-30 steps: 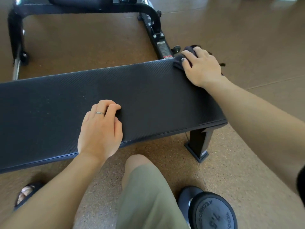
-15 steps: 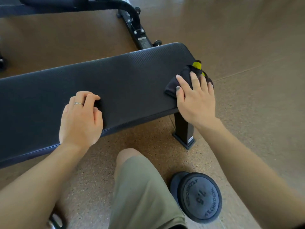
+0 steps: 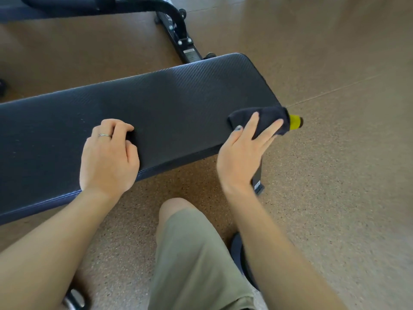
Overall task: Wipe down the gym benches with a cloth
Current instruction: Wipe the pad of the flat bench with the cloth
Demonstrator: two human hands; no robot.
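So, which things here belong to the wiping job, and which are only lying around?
For the job:
- dark cloth, pressed by the right hand
- black bench pad, with the left hand resting on it

Lying about:
- weight plate on the floor, behind the right forearm
- second bench frame beyond
- yellow-green object past the cloth

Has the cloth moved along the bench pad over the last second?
Yes. The dark cloth under the right hand went from the far right corner of the bench pad across its end toward the near edge.
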